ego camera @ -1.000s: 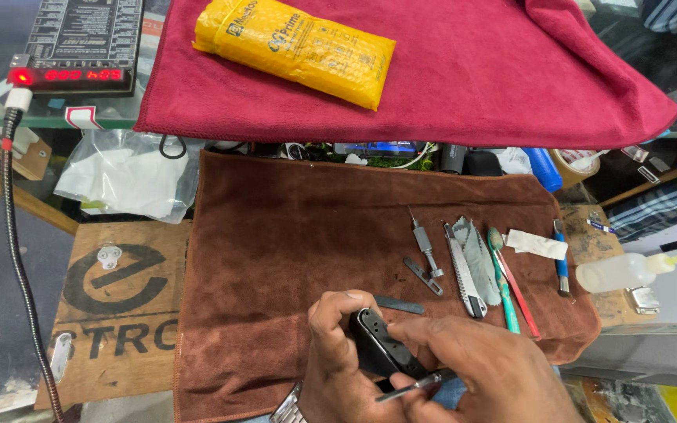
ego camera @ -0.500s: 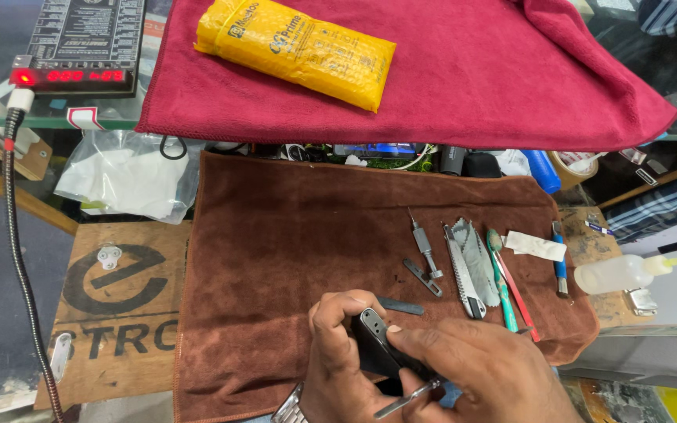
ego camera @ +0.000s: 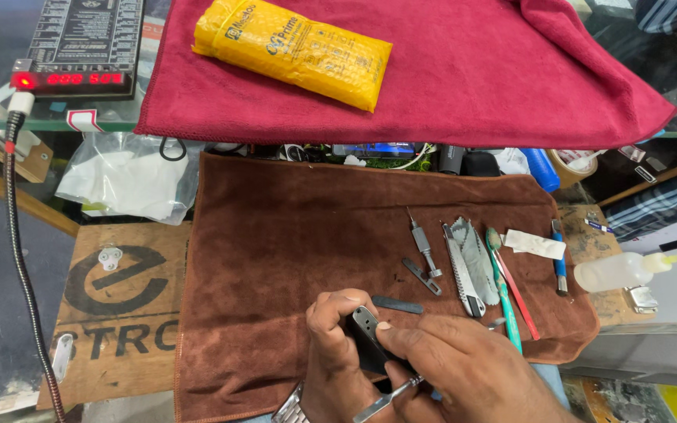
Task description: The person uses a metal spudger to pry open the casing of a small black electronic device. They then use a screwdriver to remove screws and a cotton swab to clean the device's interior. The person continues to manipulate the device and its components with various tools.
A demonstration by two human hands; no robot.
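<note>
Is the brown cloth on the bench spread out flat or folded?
Spread out flat: the brown cloth lies open in one layer, with tools on it.

So the small dark device (ego camera: pixel 367 333) sits between the left hand (ego camera: pixel 337 360) and right hand (ego camera: pixel 464 372), over the near edge of the work cloth (ego camera: pixel 291 251). Screwdriver (ego camera: pixel 421 244), box cutter (ego camera: pixel 462 270) and toothbrush (ego camera: pixel 503 286) lie to its right; padded mailer (ego camera: pixel 295 51) on the towel (ego camera: pixel 511 70) behind.

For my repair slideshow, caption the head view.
Both hands hold a small dark device over a brown cloth lined with tools.
</note>
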